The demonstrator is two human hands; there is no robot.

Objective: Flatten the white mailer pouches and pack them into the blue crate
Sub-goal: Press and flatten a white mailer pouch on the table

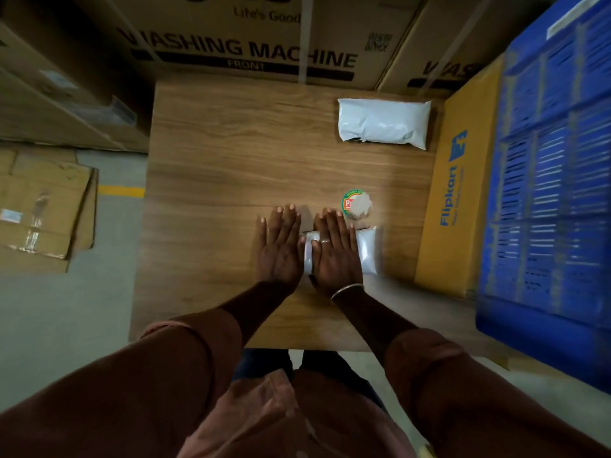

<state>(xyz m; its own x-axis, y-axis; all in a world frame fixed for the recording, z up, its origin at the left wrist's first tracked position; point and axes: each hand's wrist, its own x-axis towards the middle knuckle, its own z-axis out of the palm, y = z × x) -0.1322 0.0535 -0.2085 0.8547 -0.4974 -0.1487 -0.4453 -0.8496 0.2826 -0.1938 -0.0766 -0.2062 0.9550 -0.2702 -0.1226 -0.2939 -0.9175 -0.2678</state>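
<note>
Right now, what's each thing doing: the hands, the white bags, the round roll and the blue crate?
near pouch: lying on the table, being pressed.
far pouch: puffy, untouched.
left-hand grip: open, flat, by the near pouch's left end.
right-hand grip: open, flat on the near pouch.
round roll: lying flat, untouched.
blue crate: right of the table, blurred, contents unclear.

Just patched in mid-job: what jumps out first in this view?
Two flat hands mid-table: the right hand presses a white mailer pouch, the left hand lies at its left edge. A second, plumper pouch waits at the far right corner of the table, and the blue crate fills the right side.
</note>
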